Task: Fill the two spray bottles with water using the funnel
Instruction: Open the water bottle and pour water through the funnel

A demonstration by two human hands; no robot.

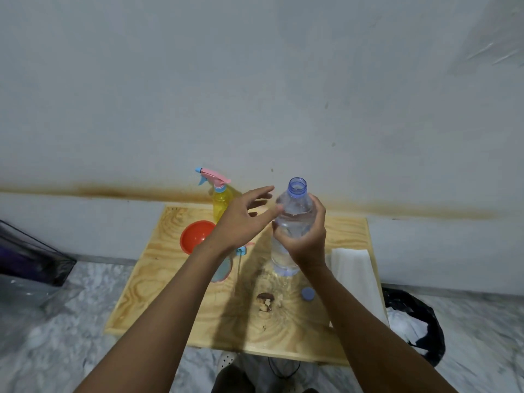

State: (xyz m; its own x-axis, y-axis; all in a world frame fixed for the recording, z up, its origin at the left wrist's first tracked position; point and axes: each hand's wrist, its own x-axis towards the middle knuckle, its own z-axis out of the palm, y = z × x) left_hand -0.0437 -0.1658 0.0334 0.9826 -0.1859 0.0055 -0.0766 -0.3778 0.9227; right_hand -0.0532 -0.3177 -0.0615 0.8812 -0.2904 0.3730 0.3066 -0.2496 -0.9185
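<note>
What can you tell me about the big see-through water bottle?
The water bottle is clear plastic with a faint blue tint and a threaded blue neck. Its top is open, with no cap on. It stands upright and looks mostly full of water. The right hand wraps around its middle, and the left hand hovers open beside it, fingertips close to its shoulder. Its base sits at or just above the wooden table. A small blue cap lies on the table nearby.

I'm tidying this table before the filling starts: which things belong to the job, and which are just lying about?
For the job: yellow spray bottle, second spray bottle lying behind the left arm, orange funnel, water bottle in the right hand, its blue cap.

Lying about: white cloth, black bag on the floor.
</note>
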